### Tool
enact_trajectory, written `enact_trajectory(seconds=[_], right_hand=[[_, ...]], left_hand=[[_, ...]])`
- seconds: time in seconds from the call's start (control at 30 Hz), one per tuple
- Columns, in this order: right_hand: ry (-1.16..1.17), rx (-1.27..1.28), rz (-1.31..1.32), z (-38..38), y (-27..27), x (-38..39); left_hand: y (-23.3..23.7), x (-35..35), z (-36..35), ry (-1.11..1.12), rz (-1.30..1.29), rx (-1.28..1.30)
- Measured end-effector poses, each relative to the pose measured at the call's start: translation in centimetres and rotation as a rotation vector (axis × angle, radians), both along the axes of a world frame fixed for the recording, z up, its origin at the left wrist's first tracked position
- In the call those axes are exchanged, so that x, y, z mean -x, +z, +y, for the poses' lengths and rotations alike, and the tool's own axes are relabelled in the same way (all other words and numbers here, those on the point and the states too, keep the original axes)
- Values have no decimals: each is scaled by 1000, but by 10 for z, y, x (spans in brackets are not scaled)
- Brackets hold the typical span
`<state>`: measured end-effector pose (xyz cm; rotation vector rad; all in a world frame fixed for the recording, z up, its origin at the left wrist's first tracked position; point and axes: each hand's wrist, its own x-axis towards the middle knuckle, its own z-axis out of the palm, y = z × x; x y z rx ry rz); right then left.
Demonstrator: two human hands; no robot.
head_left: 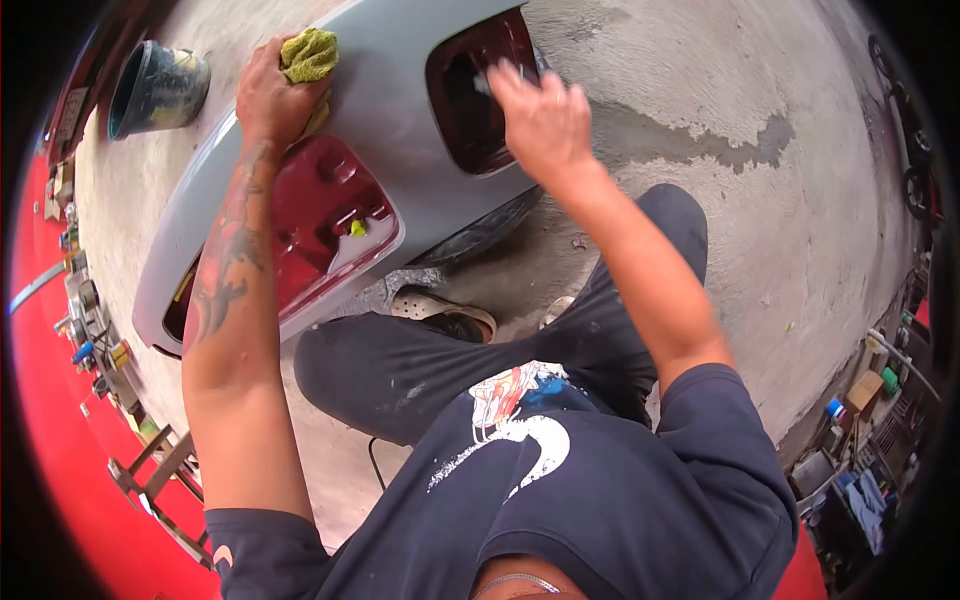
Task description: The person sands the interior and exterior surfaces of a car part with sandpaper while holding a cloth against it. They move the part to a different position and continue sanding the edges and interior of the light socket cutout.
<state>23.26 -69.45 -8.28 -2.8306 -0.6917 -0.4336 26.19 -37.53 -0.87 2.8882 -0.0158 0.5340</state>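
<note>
A grey car bumper [385, 90] with dark red inner surfaces lies tilted in front of me, its large cut-outs facing my knees. On its upper left part, my left hand [275, 95] is closed around a crumpled yellow-green cloth [310, 55]. My right hand [545, 115] is at the edge of the right cut-out [470, 110], smeared by motion. Its fingers look curled, with a small pale greyish thing [483, 83] at the tips that I cannot make out. A small yellow-green bit [358, 228] shows inside the left cut-out.
A dark bucket [160, 90] stands on the concrete floor [770, 250] at upper left. Tins and bottles [90, 330] line the left side beside a red surface. Boxes and tools [860, 420] lie at the right. My sandal [440, 310] is close under the bumper.
</note>
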Motion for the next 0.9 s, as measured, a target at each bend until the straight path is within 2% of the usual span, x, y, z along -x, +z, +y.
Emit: enact_trajectory(seconds=[0.07, 0.1, 0.27, 0.33, 0.37, 0.43, 0.47, 0.53, 0.57, 0.6, 0.63, 0.67, 0.73, 0.8, 0.83, 0.87, 0.9], right_hand=[[4, -109, -69, 11, 12, -35], [-12, 18, -34, 13, 4, -44], [39, 98, -57, -6, -56, 20], [113, 305, 243, -14, -49, 38], [116, 311, 237, -17, -47, 32], [99, 275, 278, -10, 2, 8], [94, 161, 39, -6, 9, -7], [156, 116, -167, 2, 22, -41], [160, 116, -161, 0, 16, -42], [222, 324, -147, -4, 8, -42], [283, 533, -131, -8, 0, -40], [291, 532, -136, -13, -8, -34], [452, 660, -13, -29, -30, 7], [373, 465, -58, -30, -52, 30], [279, 291, 33, -23, -57, 34], [287, 286, 38, -18, -62, 41], [241, 205, 186, -11, -48, 45]], left_hand=[[-1, 0, 0, -20, -2, 10], [-1, 3, 1, -12, 2, 11], [2, 2, -5, 8, 2, 10], [0, 1, -3, 4, -11, 12], [-1, 1, -2, -4, -11, 8], [-2, 1, -2, 7, -21, -2], [-3, 1, -1, 6, -25, -14], [-5, -1, 4, -5, -4, 22], [-4, -2, 5, -26, 8, 60], [-1, 0, -1, -24, 13, 60], [5, 2, -13, -8, 9, 183], [11, 4, -22, 17, -3, 306], [16, 10, -30, 32, -2, 314], [20, 7, -34, 45, -23, 323], [20, 7, -33, 49, -21, 297], [20, 9, -31, 48, -13, 266], [19, 8, -30, 42, -11, 264]])
